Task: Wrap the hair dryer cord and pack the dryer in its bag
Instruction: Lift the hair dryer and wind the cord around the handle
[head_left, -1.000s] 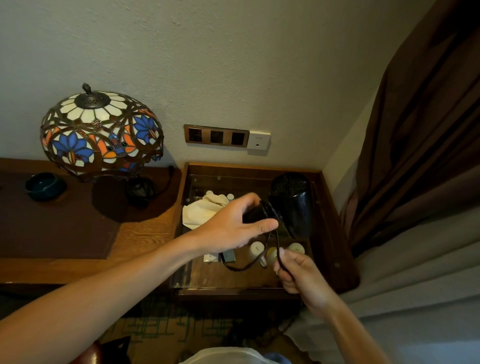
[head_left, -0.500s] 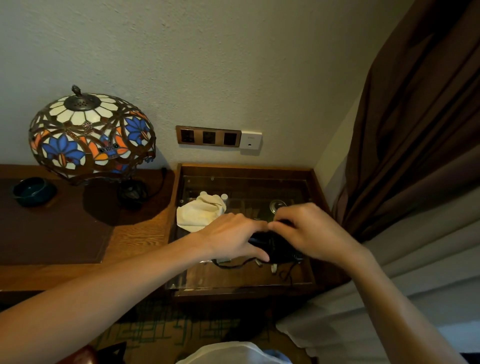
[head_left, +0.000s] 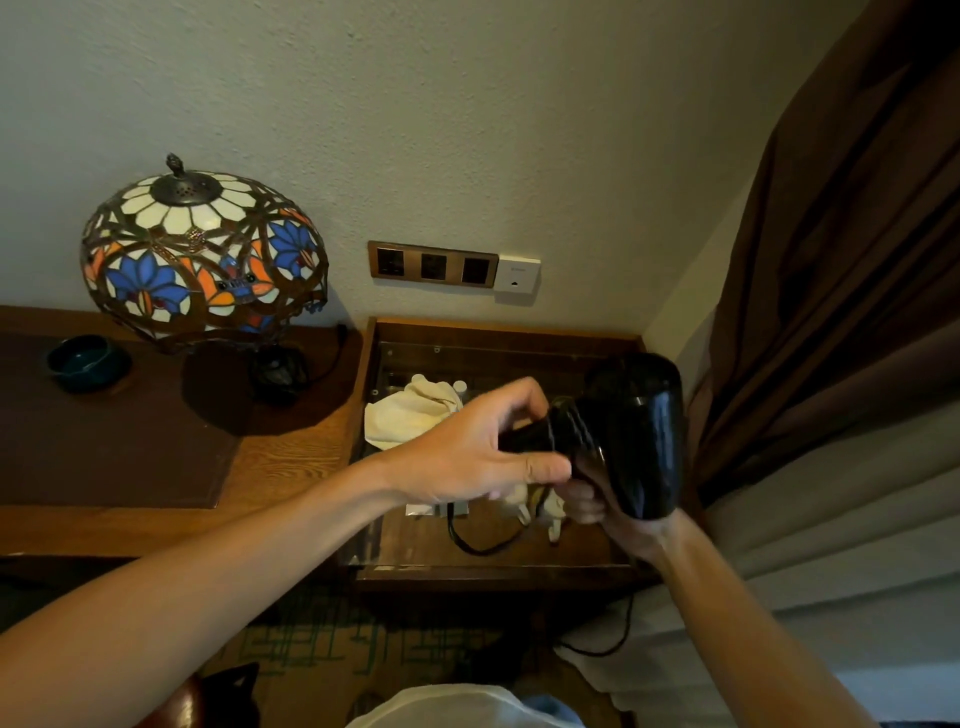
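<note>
Left hand (head_left: 467, 457) pinching dryer (head_left: 634, 436) handle; right hand (head_left: 618, 512) closed beneath, gripping cord (head_left: 483, 545). Slack loop dangling, liable to snag.

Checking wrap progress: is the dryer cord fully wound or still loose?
Partly wound. Turns sit around the hair dryer handle by the left hand, but a loop of cord hangs loose below. The right hand supports the dryer.
</note>
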